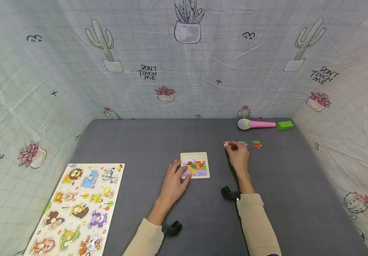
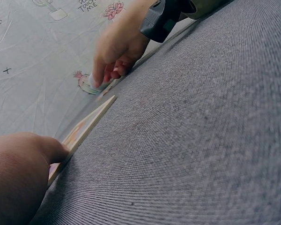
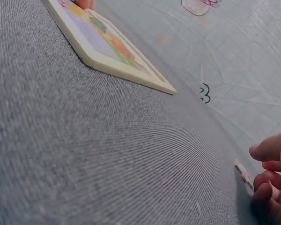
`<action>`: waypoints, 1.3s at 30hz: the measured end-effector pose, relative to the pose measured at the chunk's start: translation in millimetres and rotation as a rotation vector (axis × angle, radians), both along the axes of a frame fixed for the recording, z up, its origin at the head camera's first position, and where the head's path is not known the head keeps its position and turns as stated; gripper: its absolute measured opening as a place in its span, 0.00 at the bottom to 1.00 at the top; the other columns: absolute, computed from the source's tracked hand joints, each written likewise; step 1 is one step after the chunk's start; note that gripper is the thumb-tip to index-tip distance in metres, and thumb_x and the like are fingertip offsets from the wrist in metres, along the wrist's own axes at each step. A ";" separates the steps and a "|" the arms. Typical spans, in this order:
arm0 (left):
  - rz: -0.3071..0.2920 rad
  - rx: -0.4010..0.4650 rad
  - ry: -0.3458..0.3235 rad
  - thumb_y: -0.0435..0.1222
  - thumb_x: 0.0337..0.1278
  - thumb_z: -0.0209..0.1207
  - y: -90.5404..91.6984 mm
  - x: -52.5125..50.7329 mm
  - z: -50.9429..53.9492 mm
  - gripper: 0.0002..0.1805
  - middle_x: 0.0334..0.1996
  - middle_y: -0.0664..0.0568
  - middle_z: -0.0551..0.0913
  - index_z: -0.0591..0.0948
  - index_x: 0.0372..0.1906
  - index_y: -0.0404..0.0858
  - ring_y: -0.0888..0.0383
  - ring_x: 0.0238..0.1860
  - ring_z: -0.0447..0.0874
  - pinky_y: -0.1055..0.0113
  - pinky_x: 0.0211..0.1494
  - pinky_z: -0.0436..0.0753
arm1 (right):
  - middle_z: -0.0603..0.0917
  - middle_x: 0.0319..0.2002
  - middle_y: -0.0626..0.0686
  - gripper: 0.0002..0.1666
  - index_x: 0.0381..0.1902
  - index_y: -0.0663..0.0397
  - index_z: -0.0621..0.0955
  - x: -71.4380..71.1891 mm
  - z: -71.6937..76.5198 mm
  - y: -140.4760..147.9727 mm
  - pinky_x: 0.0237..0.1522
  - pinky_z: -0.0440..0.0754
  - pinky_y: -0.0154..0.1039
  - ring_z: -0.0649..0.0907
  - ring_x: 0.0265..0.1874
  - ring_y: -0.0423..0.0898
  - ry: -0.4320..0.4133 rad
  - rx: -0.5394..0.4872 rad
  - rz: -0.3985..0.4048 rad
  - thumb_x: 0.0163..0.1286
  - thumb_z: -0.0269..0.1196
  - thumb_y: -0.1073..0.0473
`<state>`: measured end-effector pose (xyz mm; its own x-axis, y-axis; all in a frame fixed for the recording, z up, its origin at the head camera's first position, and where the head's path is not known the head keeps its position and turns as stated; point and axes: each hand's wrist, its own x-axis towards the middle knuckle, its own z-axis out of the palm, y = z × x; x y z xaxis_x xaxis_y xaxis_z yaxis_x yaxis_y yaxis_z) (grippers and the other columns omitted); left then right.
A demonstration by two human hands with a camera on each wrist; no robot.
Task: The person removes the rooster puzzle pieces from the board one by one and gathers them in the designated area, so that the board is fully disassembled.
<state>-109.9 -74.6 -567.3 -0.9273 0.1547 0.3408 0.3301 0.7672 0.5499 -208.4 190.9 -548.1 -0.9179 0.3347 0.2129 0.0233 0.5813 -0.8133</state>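
On the grey cloth table point(image 1: 209, 220) lies a big cream board of bright animals point(image 1: 81, 201). My right hand point(image 1: 239, 156) is bent; I can't tell if it pinches anything. My left hand point(image 1: 172, 179), loosely spread, touches the small square pale wooden puzzle frame point(image 1: 194, 154). Flat colourful puzzle pieces point(image 1: 225, 143) lie under my right hand, and one red-and-green piece point(image 1: 256, 144) sits near them.

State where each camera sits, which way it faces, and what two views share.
Head: worn on the head, facing forward and down over the table; left hand, right hand, sleeves show.
Left wrist: on that wrist, facing low along the table; left hand near, right hand beyond.
Right wrist: on that wrist, facing low along the table; right hand at right edge, left fingers at top.
Shared: both wrist views show the framed puzzle.
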 end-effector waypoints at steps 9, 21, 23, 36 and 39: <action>0.000 0.009 0.009 0.41 0.61 0.67 1.6 -0.5 -0.6 0.19 0.64 0.38 0.77 0.84 0.54 0.35 0.41 0.73 0.68 0.46 0.78 0.63 | 0.86 0.46 0.61 0.17 0.51 0.58 0.86 5.0 8.2 -2.2 0.42 0.77 0.44 0.85 0.37 0.54 -0.042 0.007 0.043 0.67 0.67 0.57; 0.009 0.000 0.028 0.40 0.60 0.67 0.2 -0.4 -3.6 0.19 0.64 0.38 0.77 0.84 0.54 0.37 0.40 0.72 0.70 0.45 0.77 0.65 | 0.84 0.44 0.61 0.18 0.51 0.62 0.85 20.3 16.8 -19.0 0.40 0.78 0.39 0.84 0.36 0.53 -0.036 0.022 0.166 0.66 0.68 0.59; 0.012 0.000 0.029 0.40 0.60 0.68 -0.6 -1.1 -4.0 0.19 0.64 0.38 0.76 0.84 0.54 0.37 0.40 0.72 0.69 0.45 0.77 0.65 | 0.84 0.44 0.61 0.18 0.51 0.62 0.85 22.5 17.0 -24.1 0.40 0.78 0.39 0.84 0.36 0.53 -0.033 0.038 0.191 0.66 0.68 0.59; 0.002 -0.004 0.016 0.42 0.61 0.66 0.3 -0.7 -2.2 0.20 0.65 0.38 0.76 0.84 0.55 0.37 0.40 0.73 0.69 0.46 0.78 0.64 | 0.83 0.43 0.58 0.17 0.51 0.60 0.85 38.1 12.3 -45.4 0.38 0.76 0.38 0.79 0.32 0.46 -0.077 0.140 0.390 0.66 0.69 0.60; -0.002 -0.004 0.020 0.42 0.62 0.66 -0.2 -0.7 -1.6 0.19 0.65 0.38 0.76 0.84 0.55 0.38 0.39 0.72 0.69 0.45 0.77 0.64 | 0.83 0.42 0.57 0.17 0.50 0.60 0.85 38.2 11.9 -47.5 0.36 0.76 0.37 0.78 0.31 0.45 -0.077 0.167 0.417 0.64 0.70 0.61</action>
<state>-110.6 -74.8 -568.9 -0.9199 0.1581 0.3588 0.3427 0.7688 0.5399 -170.2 143.4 -536.3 -0.9824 -0.1001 0.1580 -0.1836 0.6770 -0.7127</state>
